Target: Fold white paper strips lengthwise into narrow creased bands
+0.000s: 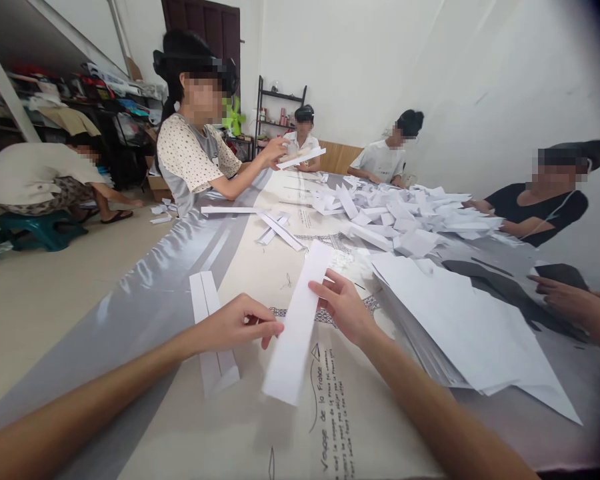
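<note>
Writing: the cloth (260, 433) under my arms carries looping script that I read as "Voyage de la France", with smaller lines below too fine to make out, plus line drawings of a lattice tower.
Strip: a long, narrow band of folded white paper (296, 325), matte and crisp-edged, lying at a slant between my hands, its near end lifted just off the cloth.
Left hand: my left hand (237, 325) has its grip closed on the strip's left edge, thumb and fingertips pinched together on the paper.
Right hand: my right hand (344, 305) touches the strip's right edge higher up, fingers curled against it; whether that grip is clamped I cannot tell.
Second strip: a flat folded strip (211, 327) with a centre crease lies just left of my left hand.
Worktop: covered in glossy grey satin (145, 293) with a cream printed panel down the middle.
Sheets: a fanned stack of plain white sheets (460, 327) sits to my right.
Heap: a loose pile of folded white strips (405, 213) lies further along.
Others: a person across the worktop holds a strip (300, 159); another's hand (575, 303) rests at the right edge.
</note>
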`<state>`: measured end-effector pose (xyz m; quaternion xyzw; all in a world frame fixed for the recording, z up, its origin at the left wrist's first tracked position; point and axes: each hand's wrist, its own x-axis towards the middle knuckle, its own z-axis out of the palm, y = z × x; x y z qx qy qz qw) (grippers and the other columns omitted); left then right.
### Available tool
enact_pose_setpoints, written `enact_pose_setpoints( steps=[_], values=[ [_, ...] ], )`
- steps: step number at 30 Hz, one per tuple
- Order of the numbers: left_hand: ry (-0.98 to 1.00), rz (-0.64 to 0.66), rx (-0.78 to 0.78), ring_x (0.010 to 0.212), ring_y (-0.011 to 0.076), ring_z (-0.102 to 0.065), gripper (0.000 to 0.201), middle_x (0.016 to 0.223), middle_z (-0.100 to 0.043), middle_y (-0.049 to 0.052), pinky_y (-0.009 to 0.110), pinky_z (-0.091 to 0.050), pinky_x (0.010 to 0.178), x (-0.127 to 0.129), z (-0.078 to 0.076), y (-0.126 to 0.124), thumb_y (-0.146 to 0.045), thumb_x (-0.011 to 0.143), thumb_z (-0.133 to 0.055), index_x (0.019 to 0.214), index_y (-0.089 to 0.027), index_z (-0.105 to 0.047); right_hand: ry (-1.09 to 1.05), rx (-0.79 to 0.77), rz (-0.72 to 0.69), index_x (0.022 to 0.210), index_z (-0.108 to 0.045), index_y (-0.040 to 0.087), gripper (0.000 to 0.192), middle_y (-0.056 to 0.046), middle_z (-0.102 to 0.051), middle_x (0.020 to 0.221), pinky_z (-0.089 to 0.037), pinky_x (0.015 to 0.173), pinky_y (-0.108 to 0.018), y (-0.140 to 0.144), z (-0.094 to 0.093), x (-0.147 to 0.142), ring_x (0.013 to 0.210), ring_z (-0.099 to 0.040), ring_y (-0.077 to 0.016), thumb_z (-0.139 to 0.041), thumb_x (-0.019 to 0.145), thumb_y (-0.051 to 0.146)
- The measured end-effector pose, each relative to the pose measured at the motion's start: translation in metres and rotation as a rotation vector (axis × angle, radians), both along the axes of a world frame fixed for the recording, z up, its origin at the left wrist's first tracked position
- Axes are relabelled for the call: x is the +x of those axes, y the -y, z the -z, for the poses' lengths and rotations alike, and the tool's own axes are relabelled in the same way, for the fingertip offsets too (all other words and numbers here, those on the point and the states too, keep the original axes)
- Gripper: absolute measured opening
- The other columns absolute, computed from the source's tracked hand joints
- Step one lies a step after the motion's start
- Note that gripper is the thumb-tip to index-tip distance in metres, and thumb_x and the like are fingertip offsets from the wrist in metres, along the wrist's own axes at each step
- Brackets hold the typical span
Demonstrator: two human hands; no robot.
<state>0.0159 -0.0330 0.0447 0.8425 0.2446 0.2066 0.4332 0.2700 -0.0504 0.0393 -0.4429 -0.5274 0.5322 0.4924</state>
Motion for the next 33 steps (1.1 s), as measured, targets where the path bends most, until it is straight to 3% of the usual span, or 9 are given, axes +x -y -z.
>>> enact_pose_setpoints(
  steps=[3,5,7,10,18,25,29,33],
  values=[
    [-0.015,-0.077,0.227,0.067,0.0146,-0.058,0.041,0.076,-0.069,0.003,0.026,-0.046,0.065,-0.001,0.006,-0.001,-0.045,0.105,-0.049,0.086,-0.018,-0.074,0.237,0.007,-0.044,0.136,-0.056,0.026,0.056,0.003,-0.061,0.076,-0.046,0.06,-0.029,0.0,0.005,0.003,0.068,-0.057,-0.0169,-0.072,0.085,0.044],
    [-0.036,-0.145,0.44,0.092,0.0201,-0.065,0.035,0.101,-0.072,0.007,0.032,-0.052,0.082,-0.002,0.013,-0.005,-0.043,0.106,-0.047,0.109,-0.021,-0.074,0.424,0.087,-0.131,0.14,-0.054,0.025,0.057,0.006,-0.052,0.069,-0.042,0.059,-0.028,-0.002,0.012,0.004,0.062,-0.051,-0.0146,-0.069,0.087,0.04],
    [-0.111,-0.151,0.62,0.119,0.0252,-0.06,0.036,0.128,-0.067,0.01,0.039,-0.048,0.1,-0.004,0.022,-0.008,-0.041,0.107,-0.045,0.127,-0.022,-0.067,0.571,0.185,-0.179,0.137,-0.059,0.024,0.049,0.005,-0.053,0.073,-0.043,0.06,-0.029,-0.004,0.021,0.003,0.061,-0.047,-0.0134,-0.064,0.09,0.036],
    [-0.257,-0.108,0.753,0.132,0.0283,-0.053,0.039,0.143,-0.059,0.011,0.046,-0.042,0.11,-0.006,0.034,-0.012,-0.042,0.108,-0.042,0.137,-0.023,-0.062,0.675,0.248,-0.197,0.137,-0.06,0.026,0.045,0.002,-0.057,0.083,-0.046,0.063,-0.03,-0.004,0.03,-0.001,0.061,-0.047,-0.0126,-0.058,0.093,0.032],
    [-0.368,-0.128,0.859,0.117,0.0265,-0.06,0.041,0.126,-0.061,0.011,0.043,-0.047,0.102,-0.004,0.034,-0.009,-0.043,0.11,-0.036,0.136,-0.024,-0.061,0.789,0.3,-0.119,0.133,-0.063,0.024,0.04,-0.007,-0.059,0.112,-0.056,0.073,-0.04,-0.002,0.033,-0.001,0.069,-0.056,-0.0158,-0.057,0.095,0.033],
    [-0.423,-0.179,0.905,0.115,0.0303,-0.06,0.045,0.131,-0.055,0.015,0.047,-0.049,0.097,-0.001,0.041,-0.005,-0.046,0.109,-0.032,0.141,-0.023,-0.054,0.759,0.35,-0.123,0.132,-0.065,0.025,0.037,-0.01,-0.061,0.123,-0.058,0.082,-0.041,0.003,0.025,-0.007,0.102,-0.064,-0.0245,-0.06,0.096,0.032],
    [-0.363,-0.169,0.838,0.116,0.0278,-0.059,0.04,0.131,-0.054,0.012,0.044,-0.05,0.098,-0.003,0.039,-0.006,-0.044,0.109,-0.035,0.141,-0.026,-0.052,0.732,0.375,-0.224,0.132,-0.066,0.03,0.036,-0.007,-0.065,0.134,-0.051,0.104,-0.049,0.009,0.016,-0.01,0.128,-0.058,-0.029,-0.061,0.098,0.042],
    [-0.353,-0.144,0.799,0.11,0.0256,-0.062,0.037,0.13,-0.053,0.011,0.041,-0.052,0.095,-0.007,0.036,-0.01,-0.04,0.109,-0.037,0.141,-0.027,-0.05,0.668,0.271,-0.286,0.146,-0.055,0.032,0.049,-0.004,-0.058,0.148,-0.042,0.115,-0.055,0.013,0.008,-0.007,0.138,-0.053,-0.03,-0.053,0.102,0.053]
  ],
)
